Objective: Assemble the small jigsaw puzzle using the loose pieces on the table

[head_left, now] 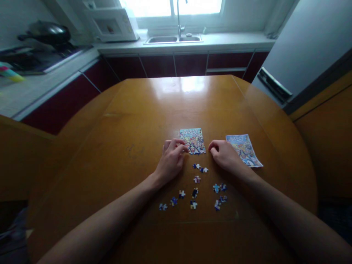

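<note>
A partly assembled jigsaw puzzle (192, 141) lies flat on the wooden table, its lower edge uneven with knobs. My left hand (171, 157) rests at its lower left edge, fingers bent and somewhat apart, fingertips touching the border. To the right of the puzzle, my right hand (222, 153) is curled with thumb and index finger together; whatever may be between them is hidden. Beneath that wrist and beyond it lies a creased printed picture sheet (243, 146). Several loose puzzle pieces (195, 193) are scattered between my forearms, some blue, some pale, one pinkish piece (197, 179) among them.
The round-ended wooden table (137, 117) fills most of the view. Behind it runs a counter with a sink (162, 39) and a white microwave (110, 24). A dark pan (45, 32) sits on the stove at left; a pale fridge (302, 44) stands at right.
</note>
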The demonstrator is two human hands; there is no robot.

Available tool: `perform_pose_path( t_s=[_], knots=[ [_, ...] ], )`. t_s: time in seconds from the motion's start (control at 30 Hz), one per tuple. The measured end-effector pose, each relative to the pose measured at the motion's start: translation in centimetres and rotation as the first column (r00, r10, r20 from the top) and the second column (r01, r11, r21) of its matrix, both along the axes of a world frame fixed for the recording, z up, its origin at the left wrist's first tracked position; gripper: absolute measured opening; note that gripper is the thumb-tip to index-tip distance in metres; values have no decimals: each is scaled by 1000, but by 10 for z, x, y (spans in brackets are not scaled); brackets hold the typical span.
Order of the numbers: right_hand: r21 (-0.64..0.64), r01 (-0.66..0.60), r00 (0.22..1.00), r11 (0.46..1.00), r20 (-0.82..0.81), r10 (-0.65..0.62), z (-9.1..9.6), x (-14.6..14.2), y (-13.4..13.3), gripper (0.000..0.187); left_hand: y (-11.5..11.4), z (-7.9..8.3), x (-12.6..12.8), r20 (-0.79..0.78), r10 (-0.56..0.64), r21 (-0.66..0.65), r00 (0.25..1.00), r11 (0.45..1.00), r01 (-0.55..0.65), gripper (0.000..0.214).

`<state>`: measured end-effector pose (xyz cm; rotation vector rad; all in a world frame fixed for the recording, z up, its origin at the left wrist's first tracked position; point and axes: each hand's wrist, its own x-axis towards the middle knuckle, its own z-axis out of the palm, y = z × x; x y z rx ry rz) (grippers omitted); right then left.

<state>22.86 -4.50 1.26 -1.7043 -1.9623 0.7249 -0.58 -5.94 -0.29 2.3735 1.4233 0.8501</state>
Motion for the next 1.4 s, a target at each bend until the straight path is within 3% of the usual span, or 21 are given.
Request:
perform_pose_path(
  t_s=[0.57, 0.67, 0.83, 1.4],
  knots=[
    [4, 14, 1000, 1000, 27, -14, -1, -1, 0, 21, -2, 5, 2, -94, -84, -3, 992, 996, 84, 39],
    [-1, 6, 1000, 1000, 16, -6, 0, -1, -1, 22, -1, 4, 1, -22, -43, -3, 999, 999, 43, 47],
    [-8, 8, 1000, 1000, 17, -8, 1, -1, 0, 20, 3, 3, -1, 124, 71, 13, 990, 997, -73, 40],
    [-1, -8, 1000, 1000, 26, 8, -1, 0, 1, 20, 5, 4, -1, 172, 78, -6, 982, 997, -78, 37]
  ],
)
